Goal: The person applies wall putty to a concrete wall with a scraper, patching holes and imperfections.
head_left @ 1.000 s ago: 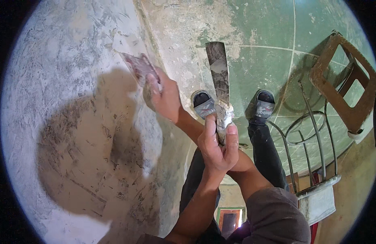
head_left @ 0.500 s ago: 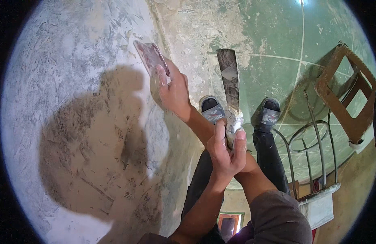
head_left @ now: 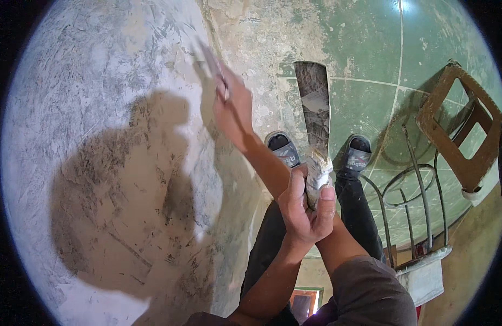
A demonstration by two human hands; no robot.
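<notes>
Plaster-caked trowel [head_left: 314, 114] gripped in right hand [head_left: 305, 209], narrow blade [head_left: 214, 68] clasped in left hand [head_left: 232, 106].

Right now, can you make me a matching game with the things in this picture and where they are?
Things:
1. left hand
2. right hand
3. shoes
4. wooden stool

Places:
A. on the green floor, far right
B. under the wide trowel
C. against the grey wall
D. around the trowel's handle

Pairs: 1-C, 2-D, 3-B, 4-A
</notes>
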